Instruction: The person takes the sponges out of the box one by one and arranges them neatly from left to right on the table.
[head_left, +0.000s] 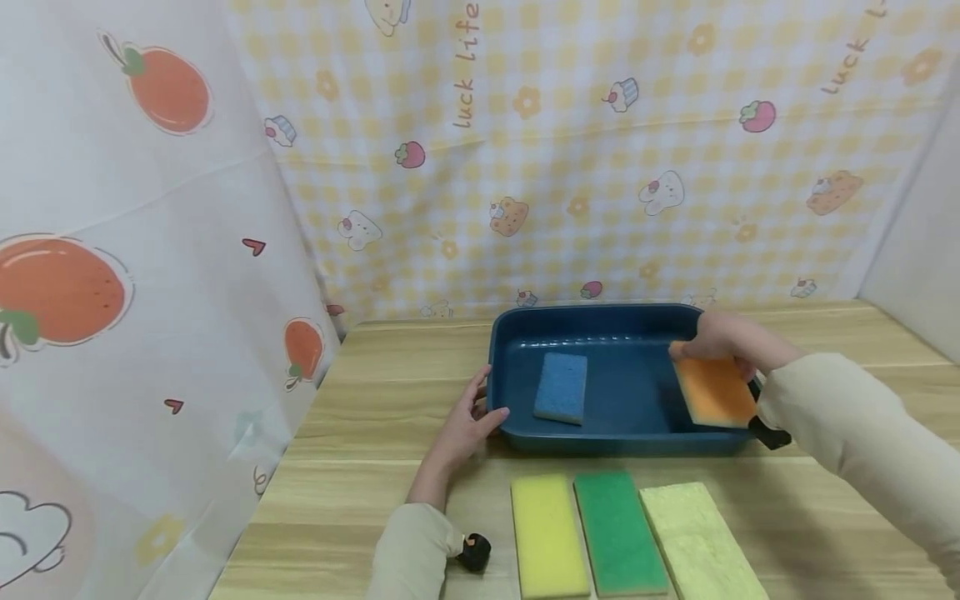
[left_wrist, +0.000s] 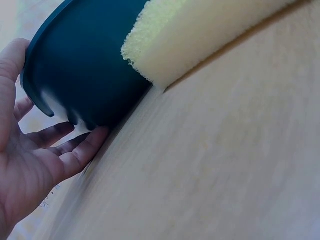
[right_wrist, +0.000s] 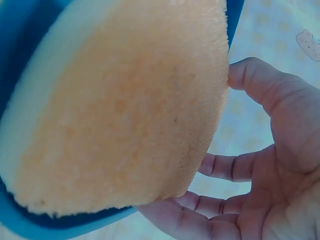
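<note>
My right hand (head_left: 722, 337) pinches an orange sponge (head_left: 717, 392) by its far end, over the right side of a dark blue tray (head_left: 630, 446). In the right wrist view, the thumb and fingers (right_wrist: 227, 166) hold the edges of the sponge (right_wrist: 120, 110). At the tray's left end, my left hand (head_left: 468, 425) grips the wall, thumb at the rim and other fingers against the outside, as the left wrist view shows of the hand (left_wrist: 37, 155) and tray (left_wrist: 85, 65). Inside the tray, to the left, lies a blue sponge (head_left: 562, 387).
In front of the tray, a yellow sponge (head_left: 550, 533), a green sponge (head_left: 618, 532) and a pale yellow sponge (head_left: 701, 537) lie side by side on the wooden table (head_left: 360, 483). A patterned cloth (head_left: 570, 183) hangs behind the tray.
</note>
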